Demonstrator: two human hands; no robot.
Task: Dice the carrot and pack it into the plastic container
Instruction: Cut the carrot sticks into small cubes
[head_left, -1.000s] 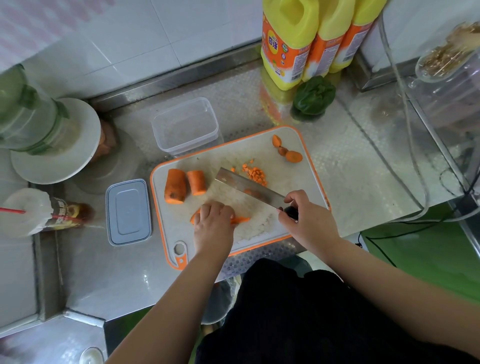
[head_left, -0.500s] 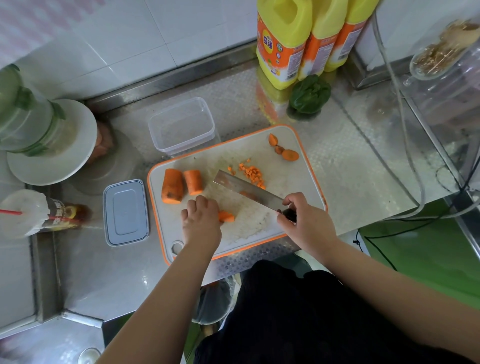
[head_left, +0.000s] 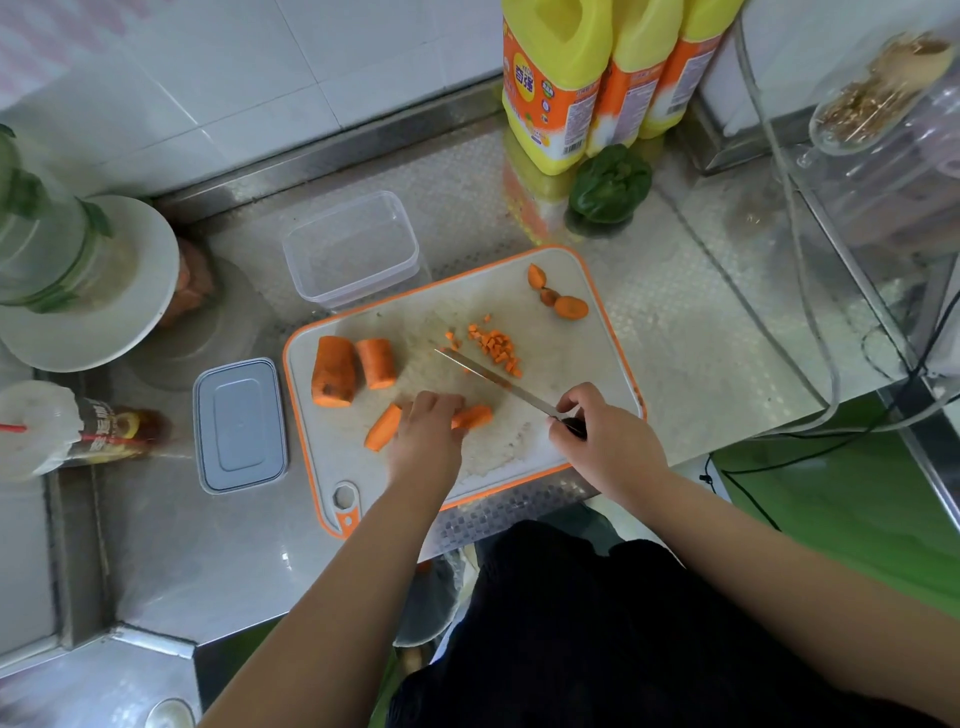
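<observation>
On the orange-rimmed cutting board (head_left: 597, 374) lie two thick carrot chunks (head_left: 335, 370), a small heap of diced carrot (head_left: 493, 345) and some end scraps (head_left: 569, 306). My left hand (head_left: 428, 439) holds carrot pieces (head_left: 382, 428) down on the board; one piece sticks out left of the fingers, another right. My right hand (head_left: 605, 441) grips the handle of a cleaver (head_left: 488, 375), its blade raised edge-on above the board, right of the left hand. The clear plastic container (head_left: 350, 249) stands empty behind the board.
A grey lid (head_left: 239, 423) lies left of the board. Yellow bottles (head_left: 556, 83) and a green pepper (head_left: 610, 182) stand at the back. A white plate with a glass jar (head_left: 93, 280) and a lidded cup (head_left: 36, 426) are at the left. Cables (head_left: 800, 291) run at the right.
The cleaver has tipped from flat to edge-on. My left hand has shifted on the board, and a carrot piece now shows on each side of it.
</observation>
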